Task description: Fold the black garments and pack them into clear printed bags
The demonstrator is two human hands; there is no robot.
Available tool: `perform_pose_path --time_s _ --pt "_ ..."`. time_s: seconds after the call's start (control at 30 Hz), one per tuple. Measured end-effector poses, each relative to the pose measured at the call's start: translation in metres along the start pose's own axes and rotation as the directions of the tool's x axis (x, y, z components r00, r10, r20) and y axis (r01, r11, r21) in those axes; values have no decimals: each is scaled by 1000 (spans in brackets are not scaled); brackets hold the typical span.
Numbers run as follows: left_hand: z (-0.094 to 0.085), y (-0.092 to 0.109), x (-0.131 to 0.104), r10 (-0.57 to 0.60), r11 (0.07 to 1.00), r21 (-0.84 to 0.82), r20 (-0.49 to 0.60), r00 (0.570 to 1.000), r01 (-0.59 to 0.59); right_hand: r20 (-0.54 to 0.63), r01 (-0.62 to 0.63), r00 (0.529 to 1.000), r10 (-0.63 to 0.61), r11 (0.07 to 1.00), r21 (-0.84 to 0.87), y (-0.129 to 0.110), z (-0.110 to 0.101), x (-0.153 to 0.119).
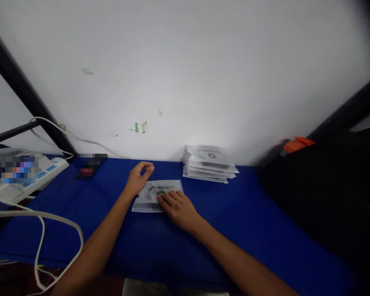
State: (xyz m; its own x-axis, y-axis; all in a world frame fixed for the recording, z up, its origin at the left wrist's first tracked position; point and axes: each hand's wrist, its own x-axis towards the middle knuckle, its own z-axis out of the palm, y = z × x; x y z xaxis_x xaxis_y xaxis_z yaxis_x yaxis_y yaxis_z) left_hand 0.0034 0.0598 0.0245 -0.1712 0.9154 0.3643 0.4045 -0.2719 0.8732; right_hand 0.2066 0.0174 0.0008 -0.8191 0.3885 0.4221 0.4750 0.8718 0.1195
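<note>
A flat white translucent packet [148, 200] with dark upside-down "ROCKBROS" lettering lies on the blue tabletop in front of me. My right hand [179, 210] rests on its right side, the fingers bent and pressed onto it near the dark round logo. Just above the packet's upper left corner, my left hand [138, 178] is curled, thumb and fingertips together in a pinch. Anything small between those tips cannot be made out. Behind and to the right, a stack of similar packets [210, 161] sits against the wall, slightly uneven at the edges.
A white power strip [54, 167] and loose white cables [61, 220] lie at the left. A dark object [92, 166], partly blurred out, is near the wall. A large black item [323, 197] with an orange piece [299, 144] on it fills the right side. A white wall [203, 82] closes off the back.
</note>
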Motion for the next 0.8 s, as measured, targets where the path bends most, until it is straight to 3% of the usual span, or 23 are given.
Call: perform_pose_path --time_s 0.07,0.1,0.17,0.2,0.27,0.4,0.47,0.57,0.63,0.7,0.8 --pt "9 10 -12 57 995 63 219 974 -72 37 -46 998 44 997 61 8 2 -3" --pt "14 15 -18 81 985 116 353 932 -129 58 -61 997 56 993 100 12 0 -6" --pt "21 20 -29 102 931 226 591 800 -285 98 -78 993 61 981 179 20 -6 -11" --pt "23 21 -32 96 893 271 666 740 -360 116 -93 991 70 974 206 24 -11 -13" --pt "24 20 -35 77 829 333 729 680 -450 151 -168 979 139 966 196 31 -19 -17" --pt "16 13 -30 49 768 409 729 683 -492 238 -421 880 411 907 -12 41 -30 -18" --pt "12 10 -27 46 761 429 713 699 -487 274 -464 843 463 884 -66 42 -30 -17" --pt "13 11 -26 60 735 479 660 749 -480 289 -452 847 447 891 -54 41 -28 -16" --pt "18 13 -30 133 714 483 616 776 -506 290 -437 855 429 899 -41 39 -27 -16" --pt "27 17 -36 253 702 438 584 771 -562 291 -420 865 409 907 -26 37 -27 -16" --pt "39 22 -45 412 674 356 547 729 -647 288 -406 875 389 914 -1 37 -26 -16"
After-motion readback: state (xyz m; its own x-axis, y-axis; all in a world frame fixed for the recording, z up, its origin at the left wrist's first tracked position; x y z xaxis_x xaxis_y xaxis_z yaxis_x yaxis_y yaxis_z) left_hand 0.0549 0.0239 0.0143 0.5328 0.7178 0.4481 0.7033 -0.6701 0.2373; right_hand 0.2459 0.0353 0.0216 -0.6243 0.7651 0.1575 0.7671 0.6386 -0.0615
